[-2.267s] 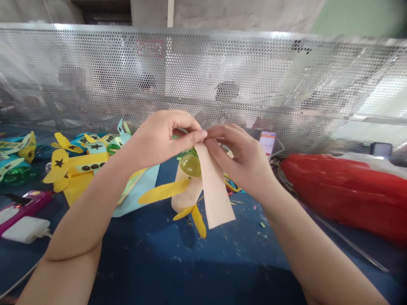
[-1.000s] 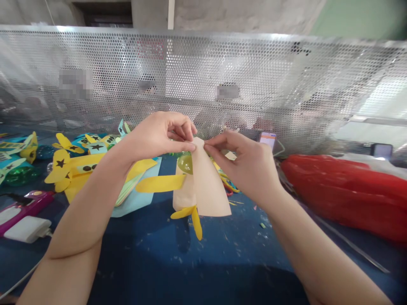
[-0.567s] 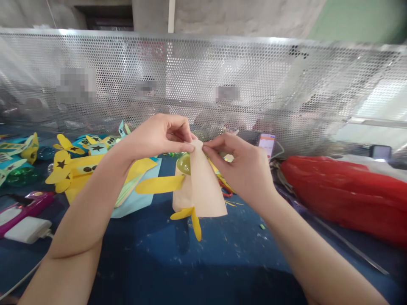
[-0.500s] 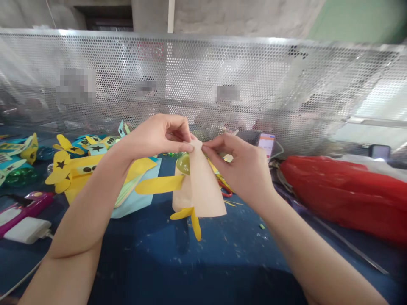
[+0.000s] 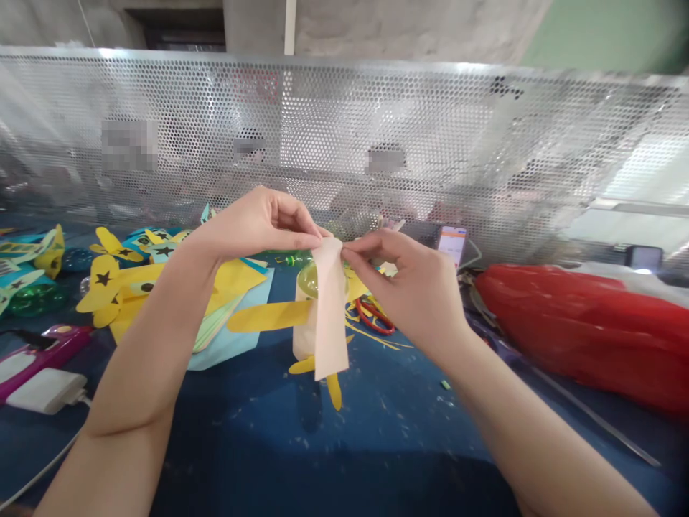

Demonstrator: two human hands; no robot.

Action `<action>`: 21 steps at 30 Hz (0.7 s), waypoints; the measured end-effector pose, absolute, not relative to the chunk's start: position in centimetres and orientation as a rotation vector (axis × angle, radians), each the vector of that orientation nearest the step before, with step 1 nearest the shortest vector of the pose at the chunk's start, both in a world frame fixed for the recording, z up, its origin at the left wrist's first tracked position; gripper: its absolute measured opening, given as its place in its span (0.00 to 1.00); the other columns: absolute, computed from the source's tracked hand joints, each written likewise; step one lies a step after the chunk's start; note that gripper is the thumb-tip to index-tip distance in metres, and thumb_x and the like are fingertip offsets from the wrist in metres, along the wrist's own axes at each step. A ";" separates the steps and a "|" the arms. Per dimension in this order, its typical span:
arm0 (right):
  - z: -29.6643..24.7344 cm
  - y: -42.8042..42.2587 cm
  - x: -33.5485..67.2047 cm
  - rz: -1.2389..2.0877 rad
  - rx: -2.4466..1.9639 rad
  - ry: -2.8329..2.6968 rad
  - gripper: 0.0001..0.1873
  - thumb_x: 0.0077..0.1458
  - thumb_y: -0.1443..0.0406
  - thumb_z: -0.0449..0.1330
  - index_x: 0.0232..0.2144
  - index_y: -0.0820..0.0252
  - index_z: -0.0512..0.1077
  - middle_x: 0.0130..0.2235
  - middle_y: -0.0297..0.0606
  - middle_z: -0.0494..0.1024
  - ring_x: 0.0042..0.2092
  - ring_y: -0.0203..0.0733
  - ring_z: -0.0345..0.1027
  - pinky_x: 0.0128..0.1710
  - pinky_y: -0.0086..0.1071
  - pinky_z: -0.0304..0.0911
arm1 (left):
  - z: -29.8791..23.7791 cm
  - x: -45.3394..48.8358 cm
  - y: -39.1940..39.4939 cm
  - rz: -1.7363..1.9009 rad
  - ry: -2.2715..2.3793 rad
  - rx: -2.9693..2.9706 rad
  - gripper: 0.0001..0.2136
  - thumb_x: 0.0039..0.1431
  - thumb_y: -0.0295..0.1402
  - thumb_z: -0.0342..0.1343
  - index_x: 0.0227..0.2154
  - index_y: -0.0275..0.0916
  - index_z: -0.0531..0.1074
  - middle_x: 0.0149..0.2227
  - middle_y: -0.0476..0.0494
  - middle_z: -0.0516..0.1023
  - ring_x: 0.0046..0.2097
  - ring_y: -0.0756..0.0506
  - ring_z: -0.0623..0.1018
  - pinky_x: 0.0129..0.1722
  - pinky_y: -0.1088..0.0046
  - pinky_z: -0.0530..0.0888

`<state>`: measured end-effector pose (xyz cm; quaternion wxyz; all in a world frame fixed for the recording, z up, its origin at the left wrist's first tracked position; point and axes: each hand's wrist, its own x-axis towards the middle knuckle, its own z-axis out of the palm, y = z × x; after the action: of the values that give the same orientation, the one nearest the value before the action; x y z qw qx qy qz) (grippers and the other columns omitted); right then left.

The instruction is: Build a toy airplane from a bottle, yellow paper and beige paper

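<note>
Cream strip [image 5: 330,309], left hand [image 5: 263,224] and right hand [image 5: 413,276] pinching, lower edge seemingly free.

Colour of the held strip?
Plain pale pinkish beige; the strip shows best in the head view.

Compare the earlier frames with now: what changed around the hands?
The lower end of the paper strip swung left and looks narrower than a second ago, uncovering more of the red loop. The left hand and right hand, fingertips together at first, are now slightly apart at its top; neither visibly let go. The phone and red bag stayed put.
</note>
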<state>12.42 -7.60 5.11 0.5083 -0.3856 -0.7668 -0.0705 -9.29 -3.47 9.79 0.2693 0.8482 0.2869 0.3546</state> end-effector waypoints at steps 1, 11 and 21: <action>5.1 -7.6 12.4 -0.161 -0.932 -1.847 0.04 0.58 0.65 0.62 0.31 0.52 0.75 0.32 0.32 0.83 0.33 0.43 0.78 0.33 0.35 0.70 | 9.7 -9.2 -3.4 0.954 0.766 2.295 0.07 0.53 0.37 0.65 0.31 0.40 0.78 0.39 0.46 0.84 0.47 0.42 0.82 0.46 0.68 0.78; 4.9 -7.2 12.5 -0.152 -0.924 -1.819 0.03 0.57 0.64 0.62 0.31 0.51 0.76 0.31 0.32 0.83 0.32 0.43 0.78 0.33 0.36 0.71 | 9.5 -8.8 -3.1 1.023 0.789 2.321 0.10 0.50 0.37 0.68 0.30 0.37 0.78 0.39 0.42 0.83 0.43 0.43 0.82 0.45 0.66 0.78; 4.9 -7.2 12.5 -0.147 -0.936 -1.820 0.04 0.57 0.66 0.63 0.30 0.52 0.76 0.31 0.32 0.83 0.33 0.42 0.78 0.32 0.35 0.69 | 9.3 -8.9 -3.1 1.055 0.803 2.284 0.10 0.49 0.39 0.68 0.29 0.37 0.77 0.35 0.43 0.83 0.41 0.44 0.82 0.44 0.66 0.78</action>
<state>12.52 -7.17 4.91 0.5182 -0.3901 -0.7586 -0.0614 -8.85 -3.10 9.28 0.2477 0.8378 0.2947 0.3872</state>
